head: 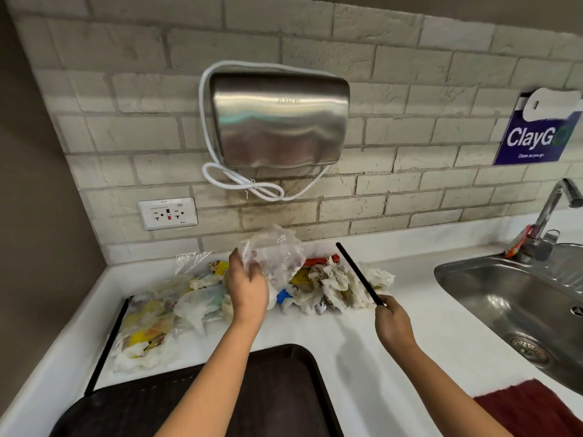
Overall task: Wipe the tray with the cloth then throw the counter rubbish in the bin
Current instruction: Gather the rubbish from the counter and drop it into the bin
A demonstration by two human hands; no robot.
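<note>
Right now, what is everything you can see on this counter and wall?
tray: one, dark brown, counter front
rubbish: one heap, mostly white, counter back
cloth: one, dark red, by sink
sink: one, steel, right
tap: one, steel, behind sink
dryer: one, steel, wall
socket: one, white, wall left
sign: one, blue, wall right
left hand: holds clear bag
right hand: holds black straw

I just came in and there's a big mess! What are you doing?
A person is clearing rubbish off the counter. The left hand holds a crumpled plastic bag, and the right hand holds a black straw. More wrappers and tissues lie by the wall. The dark tray sits in front, and a red cloth lies beside the sink.
</note>
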